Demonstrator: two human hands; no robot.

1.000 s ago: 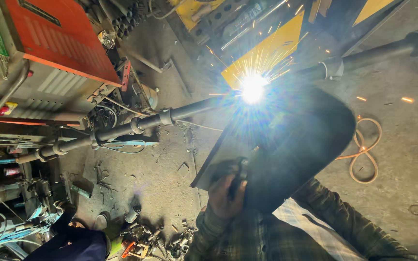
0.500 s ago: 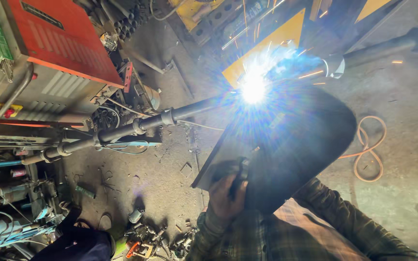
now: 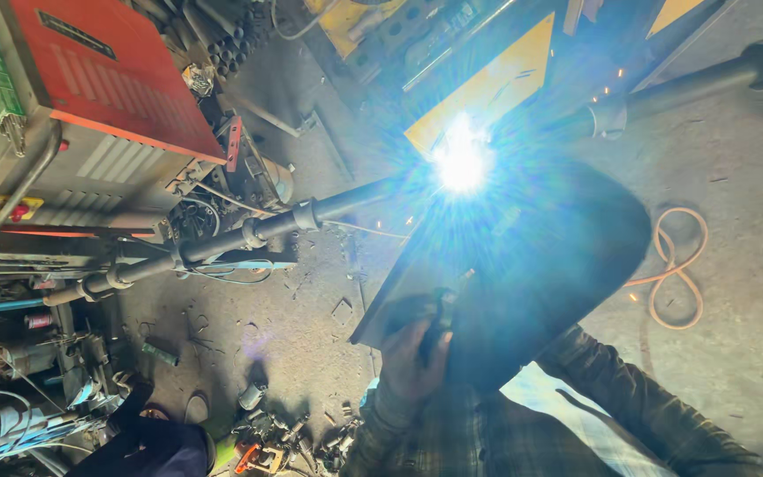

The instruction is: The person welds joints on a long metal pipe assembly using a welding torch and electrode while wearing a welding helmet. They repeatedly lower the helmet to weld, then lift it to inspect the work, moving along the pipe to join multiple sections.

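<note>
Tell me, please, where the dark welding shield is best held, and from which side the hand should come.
Probably by the short handle on the face of the shield that is turned to the person, coming from the near lower edge. The left hand is wrapped around it there. The rest is a broad flat plate, and its far side faces the bright arc on the pipe.

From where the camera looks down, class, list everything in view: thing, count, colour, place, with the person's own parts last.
Welding arc: one, white-blue glare, upper centre on the pipe.
Long pipe: one, dark, slanting from lower left to upper right.
Welding machine: one, red top with grey side, upper left.
Yellow panels: two, behind the arc, top.
Hose loop: one, orange, floor at right.
Scrap and tools: many, mixed, floor at bottom left.
Hand shield: one, dark, centre.
Left hand: one, fingers on the shield's handle.
Right hand: hidden.
</note>
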